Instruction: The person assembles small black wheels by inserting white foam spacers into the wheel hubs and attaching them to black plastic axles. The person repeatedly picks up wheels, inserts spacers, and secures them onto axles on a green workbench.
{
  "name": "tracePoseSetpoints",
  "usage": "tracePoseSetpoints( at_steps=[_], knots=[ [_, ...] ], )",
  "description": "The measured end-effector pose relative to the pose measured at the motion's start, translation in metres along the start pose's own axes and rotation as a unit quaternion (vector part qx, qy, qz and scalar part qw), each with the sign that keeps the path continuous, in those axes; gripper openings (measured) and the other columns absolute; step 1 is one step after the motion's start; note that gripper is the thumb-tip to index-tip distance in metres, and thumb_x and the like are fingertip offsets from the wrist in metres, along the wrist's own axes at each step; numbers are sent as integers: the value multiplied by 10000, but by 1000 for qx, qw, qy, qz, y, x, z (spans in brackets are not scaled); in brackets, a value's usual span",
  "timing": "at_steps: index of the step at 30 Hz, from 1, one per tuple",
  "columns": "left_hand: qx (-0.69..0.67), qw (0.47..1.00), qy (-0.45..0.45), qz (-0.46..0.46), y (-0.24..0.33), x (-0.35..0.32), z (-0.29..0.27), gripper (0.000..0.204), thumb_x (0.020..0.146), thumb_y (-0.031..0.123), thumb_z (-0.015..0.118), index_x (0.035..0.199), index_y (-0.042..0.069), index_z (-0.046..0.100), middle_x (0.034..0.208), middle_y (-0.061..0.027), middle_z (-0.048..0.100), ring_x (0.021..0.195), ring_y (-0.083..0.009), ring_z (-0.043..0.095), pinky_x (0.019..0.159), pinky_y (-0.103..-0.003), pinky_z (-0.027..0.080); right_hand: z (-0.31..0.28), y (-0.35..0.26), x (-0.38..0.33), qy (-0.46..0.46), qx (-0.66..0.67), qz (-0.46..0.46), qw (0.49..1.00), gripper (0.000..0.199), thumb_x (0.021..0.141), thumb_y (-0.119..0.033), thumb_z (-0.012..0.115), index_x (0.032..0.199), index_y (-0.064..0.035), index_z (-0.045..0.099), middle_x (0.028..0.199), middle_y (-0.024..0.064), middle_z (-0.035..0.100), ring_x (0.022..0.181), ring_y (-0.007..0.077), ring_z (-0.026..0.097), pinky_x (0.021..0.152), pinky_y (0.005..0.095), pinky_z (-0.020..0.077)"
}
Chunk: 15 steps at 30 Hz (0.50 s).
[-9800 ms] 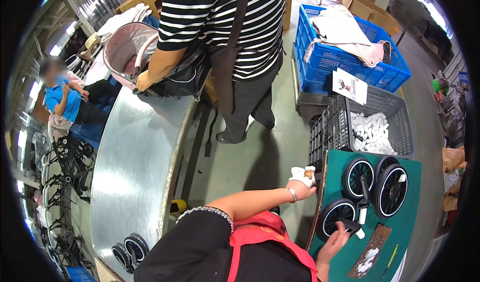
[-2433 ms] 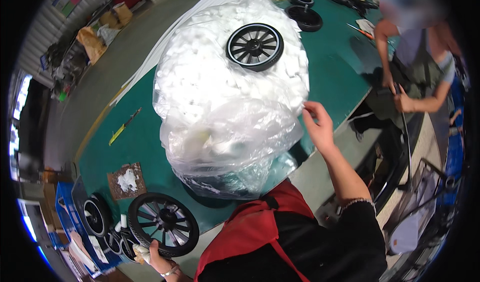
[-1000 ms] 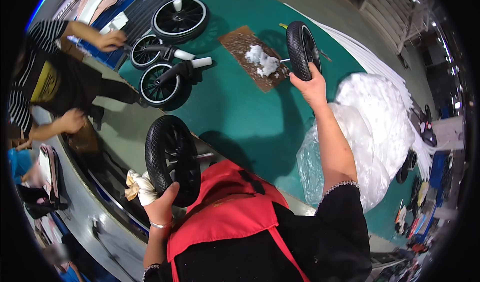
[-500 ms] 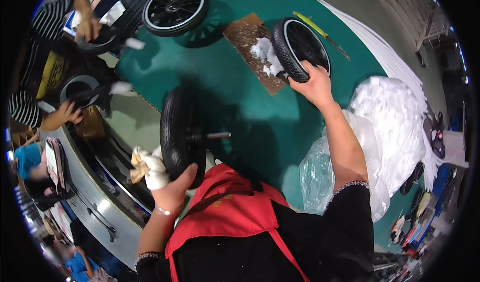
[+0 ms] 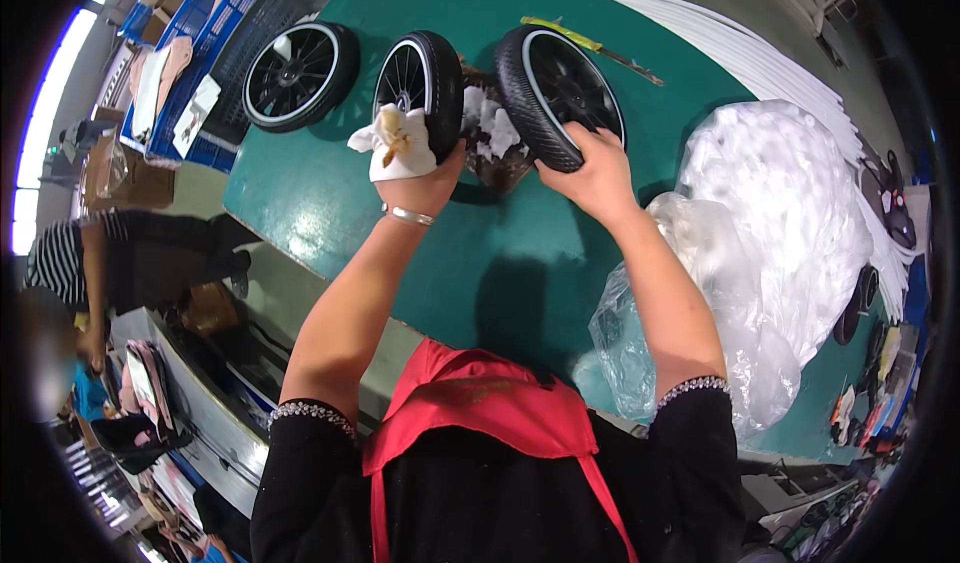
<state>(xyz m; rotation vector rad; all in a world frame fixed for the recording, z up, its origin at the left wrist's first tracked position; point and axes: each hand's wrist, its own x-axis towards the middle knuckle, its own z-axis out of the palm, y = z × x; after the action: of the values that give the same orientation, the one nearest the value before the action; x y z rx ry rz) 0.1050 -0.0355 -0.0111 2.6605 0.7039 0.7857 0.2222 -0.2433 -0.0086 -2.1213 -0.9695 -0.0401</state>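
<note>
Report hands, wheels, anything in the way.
Left hand holds middle wheel; right hand holds right wheel. Brown board partly hidden between them; no obstruction evident.

**Down from the Head**

Looks steeply down and forward from the wearer's head, left of two side-by-side fisheyes. Sits above the red cloth apron (image 5: 480, 413) at bottom centre, facing the broad green surface (image 5: 500, 243). Comes near enough to show tread on the black spoked rubber-tyred wheel (image 5: 560, 98) in the right grip (image 5: 600, 173). Reaches to the blue plastic crate (image 5: 210, 53) at upper left, bending straight edges toward the rim.
</note>
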Motion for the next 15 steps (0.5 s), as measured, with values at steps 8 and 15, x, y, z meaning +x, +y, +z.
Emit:
tracePoseSetpoints(
  at_steps=[8,15],
  knots=[
    [-28,999,-9,25,-23,7,18,552,709,450,728,1104,84,610,1109,-127,626,1073,-351,569,935,-418,443,-65,-43,-68,155,425,245,857,335,768,-29,763,1054,-25,586,847,-12,604,742,57,546,660,215,447],
    [-433,893,-120,-19,-12,-4,-92,472,721,45,773,1132,-27,553,1056,-79,571,955,-138,536,851,-258,442,-46,-87,-122,233,513,243,789,381,753,-24,775,1086,-25,590,852,25,633,732,84,584,640,225,463]
  ],
)
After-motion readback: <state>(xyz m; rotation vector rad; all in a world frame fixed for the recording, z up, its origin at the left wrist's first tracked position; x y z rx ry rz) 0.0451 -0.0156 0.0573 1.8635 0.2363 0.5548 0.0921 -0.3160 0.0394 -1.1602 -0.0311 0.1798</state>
